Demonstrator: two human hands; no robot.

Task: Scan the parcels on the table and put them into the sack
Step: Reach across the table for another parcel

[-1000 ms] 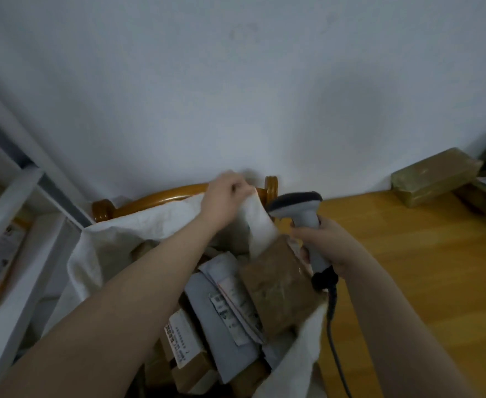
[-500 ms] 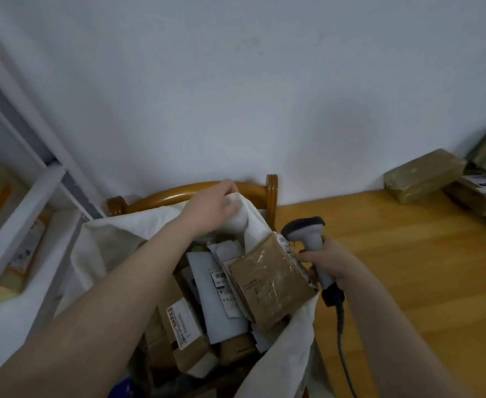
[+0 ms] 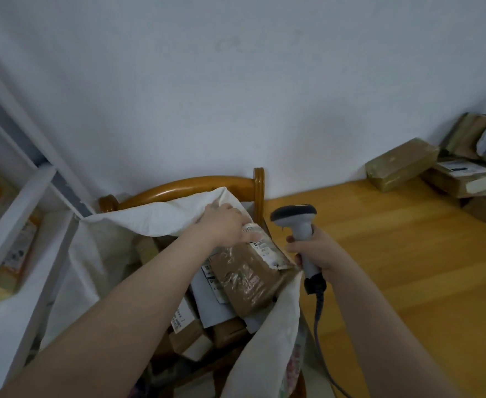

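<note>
Left hand (image 3: 224, 222) tops the brown parcel (image 3: 247, 280) in the sack (image 3: 155, 216), likely seating it (pressing or gripping: cannot tell); right hand (image 3: 316, 251) fingers wrap the scanner (image 3: 296, 219) handle, parked clear.

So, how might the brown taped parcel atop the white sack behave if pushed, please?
The brown taped parcel looks boxy, so probably stiff. Its glossy tape suggests slipperiness. Tilted on other parcels, it may slide into the white sack.

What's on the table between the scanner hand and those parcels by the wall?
Nothing: in the head view, only bare wooden table lies between the right hand and the parcels.
</note>
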